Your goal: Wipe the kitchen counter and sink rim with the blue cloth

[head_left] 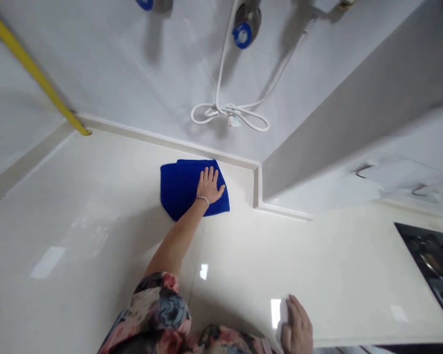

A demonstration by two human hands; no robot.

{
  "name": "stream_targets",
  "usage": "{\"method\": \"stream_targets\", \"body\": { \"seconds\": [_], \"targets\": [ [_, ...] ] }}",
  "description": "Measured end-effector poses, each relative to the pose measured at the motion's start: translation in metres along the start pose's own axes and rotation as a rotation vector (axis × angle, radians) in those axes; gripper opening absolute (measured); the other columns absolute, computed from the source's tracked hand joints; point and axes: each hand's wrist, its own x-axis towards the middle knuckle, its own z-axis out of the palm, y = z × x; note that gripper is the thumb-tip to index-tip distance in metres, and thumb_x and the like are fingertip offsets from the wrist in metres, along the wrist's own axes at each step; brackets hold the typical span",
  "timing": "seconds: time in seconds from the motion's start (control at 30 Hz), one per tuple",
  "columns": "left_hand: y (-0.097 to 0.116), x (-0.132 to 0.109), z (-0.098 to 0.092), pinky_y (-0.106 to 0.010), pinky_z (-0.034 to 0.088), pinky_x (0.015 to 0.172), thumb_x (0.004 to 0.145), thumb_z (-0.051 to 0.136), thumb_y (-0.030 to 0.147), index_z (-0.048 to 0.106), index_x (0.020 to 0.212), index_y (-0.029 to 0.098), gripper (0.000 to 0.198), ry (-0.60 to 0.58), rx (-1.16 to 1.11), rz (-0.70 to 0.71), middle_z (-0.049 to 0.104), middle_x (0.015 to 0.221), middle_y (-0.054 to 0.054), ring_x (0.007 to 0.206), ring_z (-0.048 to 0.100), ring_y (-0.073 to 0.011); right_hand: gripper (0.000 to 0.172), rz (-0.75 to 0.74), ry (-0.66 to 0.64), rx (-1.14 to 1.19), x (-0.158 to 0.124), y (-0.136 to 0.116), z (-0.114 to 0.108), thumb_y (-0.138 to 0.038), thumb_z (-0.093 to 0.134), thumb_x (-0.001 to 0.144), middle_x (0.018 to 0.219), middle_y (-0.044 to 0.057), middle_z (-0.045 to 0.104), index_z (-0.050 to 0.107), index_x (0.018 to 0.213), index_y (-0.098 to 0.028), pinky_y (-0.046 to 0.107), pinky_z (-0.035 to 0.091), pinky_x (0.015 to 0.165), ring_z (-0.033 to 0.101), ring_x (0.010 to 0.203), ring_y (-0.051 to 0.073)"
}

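My left hand [209, 186] lies flat on a folded blue cloth [179, 189], palm down with its fingers spread. The cloth is spread on the glossy cream countertop [251, 260], close to the low ledge along the back wall. Around my left wrist is a thin silver bracelet [204, 199]. My right hand [298, 327] rests on the counter near its front edge, fingers loosely extended and close together, with nothing seen in it. Part of that hand is cut off by the bottom of the view.
A yellow pipe [37, 73] enters the counter at the back left corner. On the wall, a white cable [221, 109] hangs in a looped bundle below blue-capped valves [242, 34]. A boxed-out wall [317, 147] juts forward at right. A black cooktop [433, 260] sits far right.
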Motion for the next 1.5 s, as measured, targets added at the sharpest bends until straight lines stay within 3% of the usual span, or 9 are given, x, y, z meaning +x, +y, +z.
{"method": "stream_targets", "body": {
  "seconds": [0.2,0.4,0.47,0.57,0.7,0.8,0.93,1.17,1.5],
  "targets": [
    [0.053,-0.066,0.016,-0.056,0.008,0.135,0.098,0.040,0.057,0.032,0.166,0.009,0.084,-0.119,0.031,0.202,0.018,0.176,-0.018,0.165,0.008,-0.0355,0.057,0.006,-0.003,0.015,0.008,-0.014,-0.002,-0.020,0.044,0.090,0.147,0.015,0.059,0.049,0.146,-0.022,0.057,0.047,0.112,0.057,0.136,0.035],
    [0.091,-0.168,0.017,-0.053,0.012,0.136,0.098,0.045,0.057,0.032,0.166,0.012,0.083,-0.214,0.030,0.395,0.017,0.176,-0.017,0.165,0.007,-0.0334,0.053,0.007,0.035,0.037,0.009,-0.016,0.001,-0.021,0.044,0.092,0.147,0.014,0.060,0.050,0.144,-0.022,0.055,0.047,0.112,0.056,0.136,0.032],
    [0.092,-0.206,0.014,-0.051,0.015,0.136,0.098,0.046,0.057,0.032,0.167,0.017,0.081,-0.238,0.018,0.464,0.018,0.176,-0.014,0.165,0.009,-0.0315,0.052,0.010,0.042,0.036,0.010,-0.017,0.002,-0.020,0.044,0.092,0.145,0.013,0.061,0.052,0.143,-0.022,0.054,0.047,0.113,0.057,0.136,0.032],
    [0.078,-0.256,0.007,-0.050,0.019,0.136,0.098,0.048,0.057,0.033,0.167,0.024,0.078,-0.273,0.013,0.530,0.019,0.176,-0.009,0.165,0.012,-0.0291,0.053,0.010,0.044,0.042,0.011,-0.019,0.001,-0.019,0.044,0.091,0.146,0.014,0.061,0.053,0.143,-0.021,0.054,0.046,0.115,0.056,0.137,0.031],
    [0.038,-0.286,-0.010,-0.045,0.026,0.135,0.098,0.048,0.059,0.033,0.167,0.030,0.076,-0.282,0.044,0.481,0.026,0.175,-0.004,0.163,0.024,-0.0256,0.054,0.007,0.047,0.054,0.011,-0.020,-0.001,-0.018,0.044,0.092,0.147,0.014,0.060,0.051,0.145,-0.020,0.054,0.044,0.118,0.055,0.139,0.030],
    [0.010,-0.268,-0.021,-0.049,0.031,0.133,0.101,0.044,0.057,0.032,0.168,0.022,0.076,-0.197,0.085,0.318,0.034,0.172,-0.009,0.159,0.035,-0.0278,0.053,0.014,0.057,0.065,0.009,-0.021,-0.003,-0.018,0.045,0.093,0.147,0.014,0.060,0.052,0.146,-0.020,0.055,0.043,0.118,0.055,0.138,0.030],
    [-0.009,-0.209,-0.028,-0.053,0.029,0.132,0.104,0.041,0.052,0.039,0.163,0.014,0.071,-0.074,0.112,0.196,0.037,0.171,-0.013,0.160,0.032,-0.0304,0.052,0.034,0.048,0.057,0.006,-0.021,-0.005,-0.020,0.045,0.093,0.145,0.014,0.062,0.055,0.143,-0.020,0.057,0.046,0.113,0.057,0.134,0.033],
    [-0.002,-0.100,-0.022,-0.048,0.020,0.134,0.104,0.039,0.047,0.041,0.162,0.017,0.066,-0.061,0.075,0.155,0.036,0.172,-0.008,0.162,0.027,-0.0265,0.051,0.041,0.016,0.029,0.002,-0.020,-0.009,-0.021,0.045,0.092,0.144,0.017,0.061,0.055,0.142,-0.018,0.058,0.046,0.112,0.057,0.135,0.036],
    [0.003,0.027,0.000,-0.049,0.018,0.133,0.099,0.041,0.047,0.044,0.161,0.016,0.069,0.044,-0.013,0.093,0.040,0.170,-0.009,0.160,0.029,-0.0278,0.054,0.028,-0.035,0.045,0.002,-0.020,-0.013,-0.019,0.044,0.093,0.146,0.018,0.058,0.051,0.146,-0.019,0.062,0.045,0.111,0.053,0.138,0.037]
  ]
}}
